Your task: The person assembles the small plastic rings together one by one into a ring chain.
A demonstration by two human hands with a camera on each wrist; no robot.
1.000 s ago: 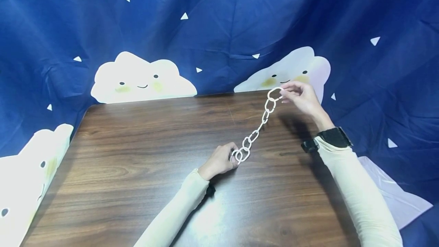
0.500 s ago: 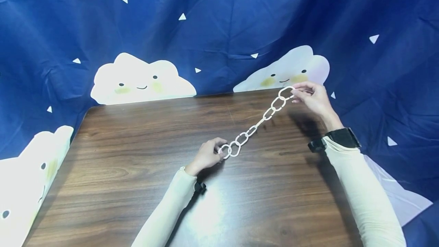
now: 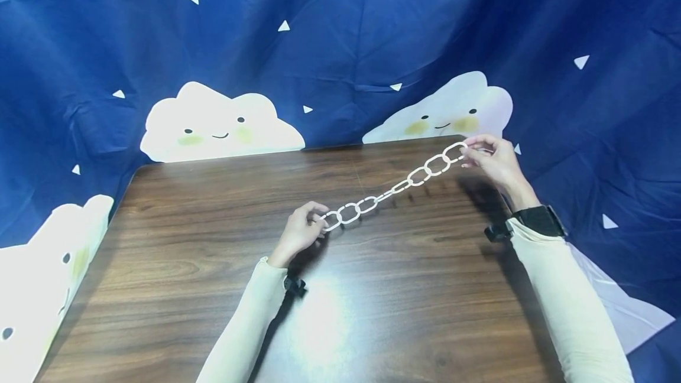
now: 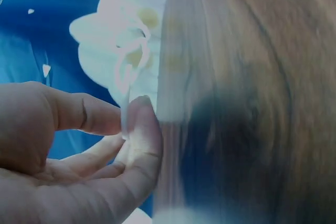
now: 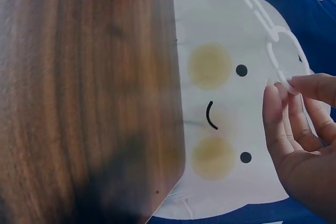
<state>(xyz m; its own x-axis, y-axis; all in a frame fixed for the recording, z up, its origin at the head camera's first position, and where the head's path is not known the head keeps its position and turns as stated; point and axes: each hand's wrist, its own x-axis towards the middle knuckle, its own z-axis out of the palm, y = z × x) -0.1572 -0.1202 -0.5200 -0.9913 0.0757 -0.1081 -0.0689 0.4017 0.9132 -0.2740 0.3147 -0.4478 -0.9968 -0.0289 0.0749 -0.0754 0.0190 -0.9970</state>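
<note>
A chain of several white plastic links [image 3: 349,213] stretches nearly straight between the two hands, slanting up to the right over the table in the head view. My left hand [image 3: 301,228] pinches the end link between thumb and finger; the left wrist view shows that link [image 4: 125,106] edge-on at the fingertips. The far end link is pinched by my right hand [image 3: 497,164], near the table's back right corner. In the right wrist view, thumb and fingertips meet on the lower part of the rounded link [image 5: 272,51]. Shadows of the links fall on the wood below.
The brown wood-grain table [image 3: 213,288] has a bright light reflection near its front. Behind it hangs a blue cloth [image 3: 330,28] printed with white clouds and small triangles. Both sleeves are cream, and a black strap [image 3: 537,220] circles the right wrist.
My left hand has moved left and away from the body, and my right hand has shifted right and slightly lower. The slack chain has become taut, its links spread into a line.
</note>
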